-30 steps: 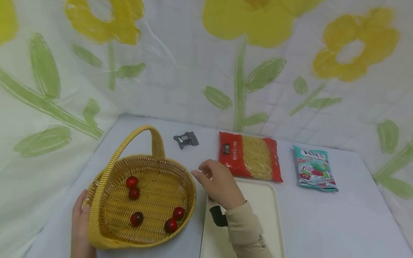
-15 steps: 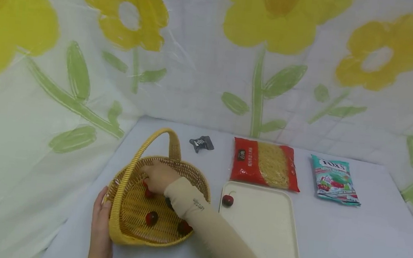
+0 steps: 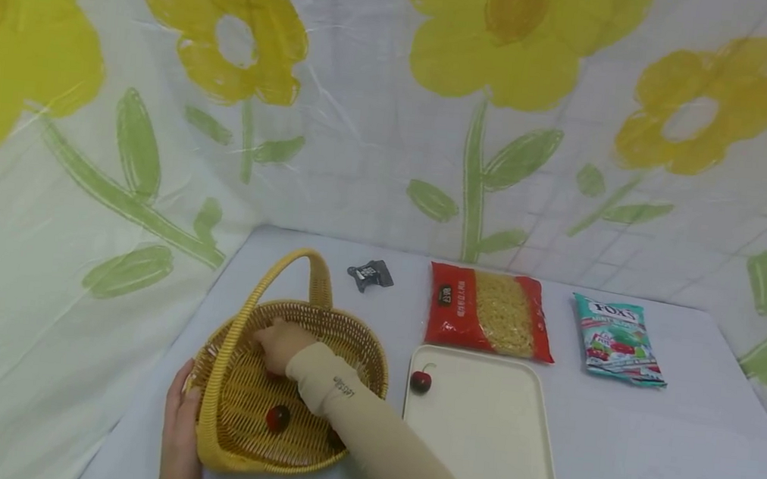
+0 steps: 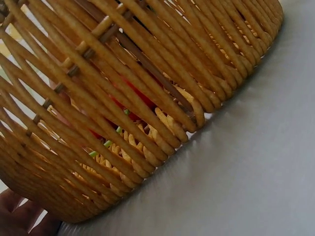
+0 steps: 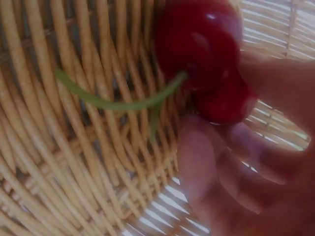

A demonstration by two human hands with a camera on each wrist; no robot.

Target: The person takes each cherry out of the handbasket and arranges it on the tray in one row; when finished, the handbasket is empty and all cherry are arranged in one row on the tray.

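My left hand point(image 3: 182, 431) holds the left side of a yellow wicker basket point(image 3: 227, 458), fingers against its outer wall; some fingers point(image 4: 19, 214) show in the left wrist view. Inside the basket is my right hand point(image 3: 284, 343). In the right wrist view its thumb and fingers pinch a red cherry point(image 5: 224, 103). Another cherry point(image 5: 194, 42) with a green stem lies right against that one. A darker cherry point(image 3: 277, 418) rests on the basket floor, and one more point(image 3: 335, 439) is partly hidden by the right sleeve. On the cream tray point(image 3: 475, 445) lies a single cherry point(image 3: 421, 382) with its stem.
Behind the tray lies a red bag of pasta point(image 3: 492, 312). A teal candy bag point(image 3: 620, 340) is to its right. A small dark wrapped packet point(image 3: 371, 275) sits behind the basket. The basket's tall handle point(image 3: 225, 363) arches beside the right hand. A flowered cloth hangs at the back.
My right hand has moved left from above the tray's far end into the basket and now pinches a cherry. A cherry has come into sight on the tray. The left hand stays at the basket.
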